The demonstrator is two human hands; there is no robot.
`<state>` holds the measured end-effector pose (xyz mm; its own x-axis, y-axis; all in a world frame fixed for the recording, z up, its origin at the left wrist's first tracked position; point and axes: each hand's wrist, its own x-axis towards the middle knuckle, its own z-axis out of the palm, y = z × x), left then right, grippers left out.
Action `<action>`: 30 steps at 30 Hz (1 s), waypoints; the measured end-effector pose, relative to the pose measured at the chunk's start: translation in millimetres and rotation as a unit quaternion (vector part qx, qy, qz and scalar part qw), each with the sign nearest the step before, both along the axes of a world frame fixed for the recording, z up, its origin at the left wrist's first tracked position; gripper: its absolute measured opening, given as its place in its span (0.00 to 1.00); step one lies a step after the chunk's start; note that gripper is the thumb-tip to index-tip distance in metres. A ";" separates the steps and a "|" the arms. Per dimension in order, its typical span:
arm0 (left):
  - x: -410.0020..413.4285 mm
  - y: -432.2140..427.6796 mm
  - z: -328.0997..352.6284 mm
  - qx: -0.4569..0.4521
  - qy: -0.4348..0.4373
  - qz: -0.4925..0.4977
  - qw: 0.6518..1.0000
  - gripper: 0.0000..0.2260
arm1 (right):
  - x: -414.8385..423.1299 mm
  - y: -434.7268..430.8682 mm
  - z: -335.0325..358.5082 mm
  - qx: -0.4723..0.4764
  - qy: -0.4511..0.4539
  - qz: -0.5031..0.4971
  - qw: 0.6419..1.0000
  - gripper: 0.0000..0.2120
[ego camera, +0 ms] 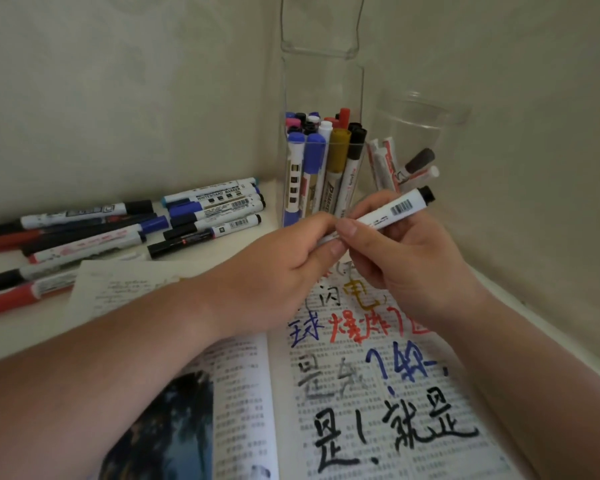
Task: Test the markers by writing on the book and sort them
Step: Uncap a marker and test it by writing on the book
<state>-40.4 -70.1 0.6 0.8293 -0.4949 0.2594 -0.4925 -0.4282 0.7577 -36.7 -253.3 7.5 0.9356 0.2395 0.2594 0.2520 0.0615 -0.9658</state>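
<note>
Here, white-barrelled marker w/ black end [400, 207] is pinched by fingers of L hand [281, 261] & R hand [409, 261] above open printed book [361, 410].

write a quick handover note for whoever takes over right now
Left hand and right hand both grip one white marker above the open book; one end is hidden in the left hand.
Done: page covered in test writing; many markers stand in the square clear holder, a few in the round cup.
Left: test or sort this marker, then probably the loose markers lying on the left.
</note>
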 end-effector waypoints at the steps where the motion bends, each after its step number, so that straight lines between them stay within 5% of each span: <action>1: -0.3 -1.0 0.1 -0.002 -0.010 -0.001 1.000 0.10 | 0.7 0.1 -0.3 0.005 -0.004 0.007 1.000 0.09; 8: -3.2 -3.8 7.8 0.016 0.003 -0.018 1.000 0.09 | 3.9 -9.3 -2.2 0.008 -0.008 0.024 1.000 0.06; 11: -1.1 3.5 10.6 0.014 0.082 -0.046 0.995 0.17 | 7.9 -16.0 4.0 0.050 -0.024 -0.058 0.997 0.06; 14: 0.6 14.2 9.0 0.053 0.099 -0.042 0.993 0.10 | 1.0 -26.4 23.6 0.112 -0.041 -0.154 0.981 0.10; 16: 1.1 17.9 5.4 0.112 0.073 -0.029 0.991 0.07 | -17.2 -28.0 35.0 0.058 -0.051 -0.142 0.987 0.12; 21: -3.6 10.6 5.8 0.221 0.039 -0.035 0.974 0.09 | -105.5 -11.3 25.1 -0.114 0.060 0.073 0.989 0.10; 25: -4.6 10.6 3.6 0.214 -0.007 -0.023 0.976 0.09 | -151.5 -4.4 3.0 -0.177 0.086 0.035 0.980 0.08; 30: -4.5 12.5 1.6 0.201 -0.040 -0.006 0.979 0.10 | -161.9 -2.9 -12.5 -0.144 0.038 -0.017 0.989 0.02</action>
